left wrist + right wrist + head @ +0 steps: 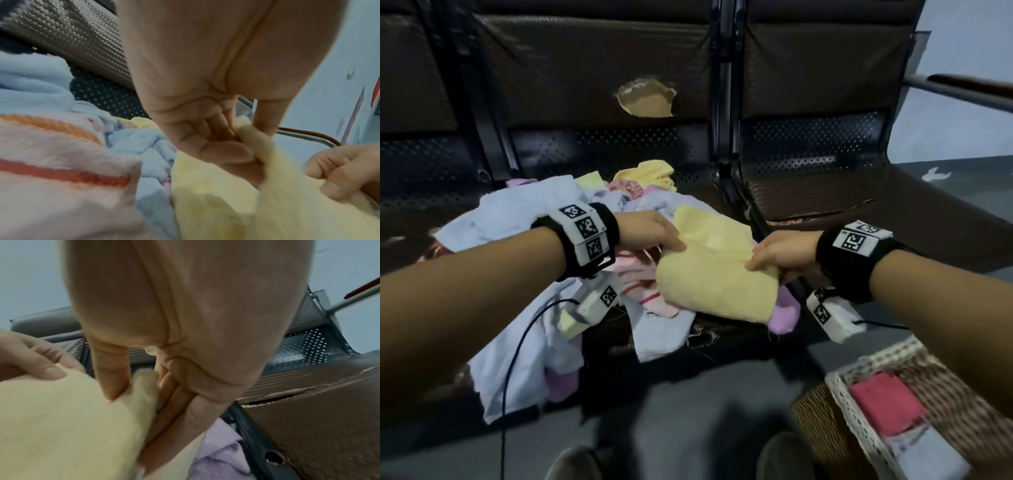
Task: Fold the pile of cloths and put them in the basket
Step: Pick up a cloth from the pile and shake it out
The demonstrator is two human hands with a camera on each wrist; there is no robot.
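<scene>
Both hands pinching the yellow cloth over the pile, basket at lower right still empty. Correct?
Not empty. The head view shows the basket already holds folded cloths: a red one and a pale one. The rest stands: left hand and right hand both pinch the yellow cloth.

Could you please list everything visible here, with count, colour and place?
yellow cloth: one, pale yellow, held between both hands above the pile
pile of cloths: one heap, light blue, pink, yellow and striped, on the seat under the left arm
purple cloth: one, lilac, under the yellow cloth
basket: one, woven white and brown, lower right, holding a folded red cloth and a pale one
bench seats: dark brown, torn, behind
left hand: pinches the yellow cloth's left edge
right hand: pinches its right edge
</scene>
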